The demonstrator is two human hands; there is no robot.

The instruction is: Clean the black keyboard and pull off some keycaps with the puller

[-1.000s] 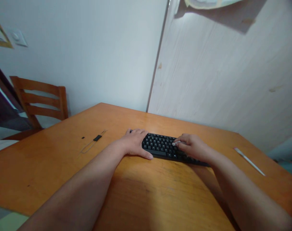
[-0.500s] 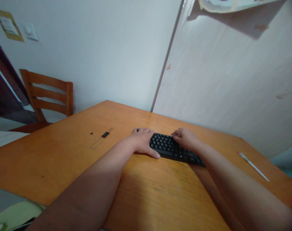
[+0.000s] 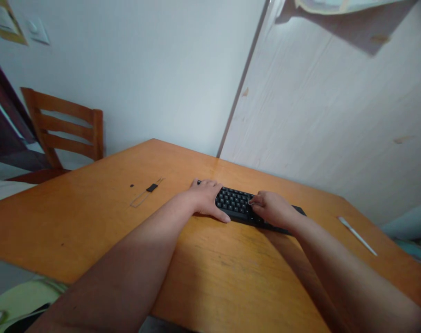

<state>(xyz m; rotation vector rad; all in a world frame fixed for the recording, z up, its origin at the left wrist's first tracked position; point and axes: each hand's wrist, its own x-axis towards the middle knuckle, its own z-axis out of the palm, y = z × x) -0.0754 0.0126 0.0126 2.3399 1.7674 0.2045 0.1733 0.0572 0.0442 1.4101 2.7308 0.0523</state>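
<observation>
A black keyboard (image 3: 236, 203) lies on the orange wooden table (image 3: 210, 259) near its far edge. My left hand (image 3: 205, 200) clasps the keyboard's left end, fingers curled over the far side and thumb along the front edge. My right hand (image 3: 272, 208) hovers over the middle keys with its fingers pinched together. A pale tip barely shows at the fingertips; an earlier frame shows it as a small white stick. The right part of the keyboard is hidden under that hand and wrist.
A small black piece (image 3: 151, 188) on a thin clear strip and a tiny black bit (image 3: 131, 186) lie left of the keyboard. A long white stick (image 3: 357, 236) lies at the table's right. A wooden chair (image 3: 66, 129) stands at the far left. Walls rise close behind the table.
My right hand went from the middle keys to the keyboard's far edge and back toward the middle keys. The left hand stayed on the keyboard's end. The camera shifted slightly.
</observation>
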